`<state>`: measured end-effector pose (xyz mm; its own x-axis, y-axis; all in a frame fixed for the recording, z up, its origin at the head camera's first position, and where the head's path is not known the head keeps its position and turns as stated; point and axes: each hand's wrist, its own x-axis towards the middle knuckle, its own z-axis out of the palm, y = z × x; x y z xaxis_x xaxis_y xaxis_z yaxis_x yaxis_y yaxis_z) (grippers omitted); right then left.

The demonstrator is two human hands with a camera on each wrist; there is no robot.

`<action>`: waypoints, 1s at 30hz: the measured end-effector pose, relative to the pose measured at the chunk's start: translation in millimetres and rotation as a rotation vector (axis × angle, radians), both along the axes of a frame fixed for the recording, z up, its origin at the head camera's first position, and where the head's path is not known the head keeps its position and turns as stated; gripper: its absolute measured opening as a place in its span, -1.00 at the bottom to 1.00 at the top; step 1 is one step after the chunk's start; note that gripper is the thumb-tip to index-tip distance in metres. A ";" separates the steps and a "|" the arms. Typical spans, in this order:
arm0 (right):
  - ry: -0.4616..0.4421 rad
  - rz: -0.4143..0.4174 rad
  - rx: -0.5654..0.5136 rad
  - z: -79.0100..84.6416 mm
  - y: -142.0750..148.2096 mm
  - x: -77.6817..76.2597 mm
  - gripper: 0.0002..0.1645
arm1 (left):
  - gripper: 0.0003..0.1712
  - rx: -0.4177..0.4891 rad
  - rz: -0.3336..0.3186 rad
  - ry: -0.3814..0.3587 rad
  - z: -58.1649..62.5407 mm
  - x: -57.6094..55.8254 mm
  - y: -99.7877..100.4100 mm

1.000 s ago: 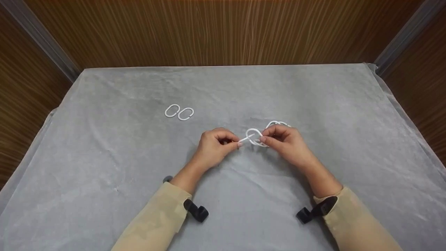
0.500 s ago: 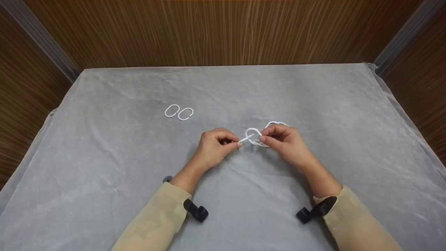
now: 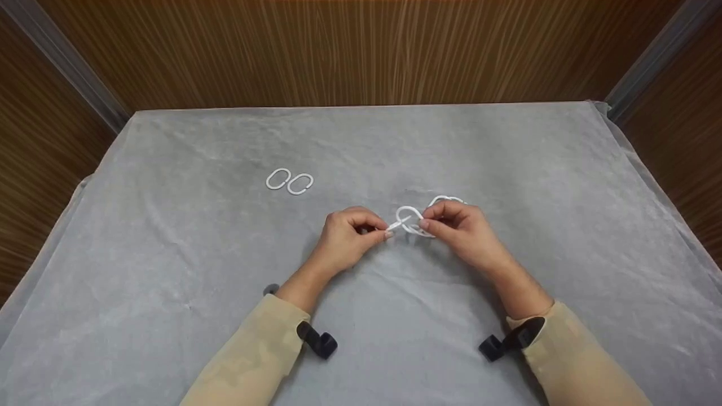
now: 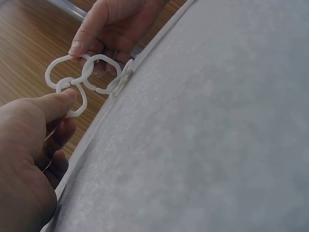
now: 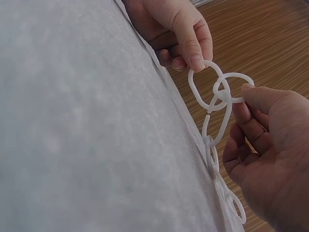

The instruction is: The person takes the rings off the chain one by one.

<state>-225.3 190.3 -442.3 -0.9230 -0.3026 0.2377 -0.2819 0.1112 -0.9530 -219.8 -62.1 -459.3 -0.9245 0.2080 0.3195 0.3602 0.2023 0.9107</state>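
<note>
Thumb and fingers of my left hand [image 3: 352,237] pinch a white oval plastic ring [image 3: 396,225], a C-shaped link with a small gap. To its right, my right hand [image 3: 462,231] pinches another white ring [image 3: 407,208], and the two rings cross through each other between the hands. In the right wrist view, a chain of several linked white rings [image 5: 213,159] trails down from them onto the grey cloth. The head view shows part of this chain [image 3: 443,197] behind my right fingers, which hide the rest.
Two loose white rings, a left one [image 3: 268,181] and a right one [image 3: 311,180], lie side by side on the grey cloth [image 3: 197,237], left of and beyond my hands. Wood-grain panels [image 3: 361,51] stand around the table's back and sides.
Both hands keep nearly the same place and grip. The ring in my right fingers has shifted very slightly left, and the one in my left fingers looks slightly turned.
</note>
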 end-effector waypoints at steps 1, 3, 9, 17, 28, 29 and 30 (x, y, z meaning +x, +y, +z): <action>0.004 0.002 0.003 0.1 -0.1 -0.1 -0.93 | -0.91 -0.001 0.001 0.001 -0.4 -0.2 0.0; 0.006 0.004 0.005 0.1 -0.3 -0.3 -0.93 | -0.90 -0.002 0.002 0.003 -0.7 -0.4 0.0; 0.001 0.004 0.004 -0.2 -0.4 -0.3 -0.94 | -0.90 -0.008 0.006 0.007 0.2 0.8 0.2; 0.009 0.000 0.004 -0.8 -0.9 -0.6 -0.94 | -0.89 -0.010 0.003 0.011 -0.1 0.7 0.0; 0.017 0.011 0.002 -1.0 -0.8 -0.9 -0.93 | -0.89 -0.021 0.001 0.022 0.0 0.2 0.4; 0.017 0.010 0.003 -1.1 -0.6 -0.9 -0.93 | -0.89 -0.022 0.001 0.022 0.0 0.2 0.5; 0.017 0.009 0.003 -1.2 -0.5 -0.8 -0.94 | -0.89 -0.022 0.001 0.023 0.1 0.2 0.6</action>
<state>-226.1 189.8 -443.4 -0.9161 -0.3114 0.2526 -0.2992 0.1114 -0.9477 -219.7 -61.5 -459.2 -0.9171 0.2148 0.3357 0.3807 0.2226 0.8975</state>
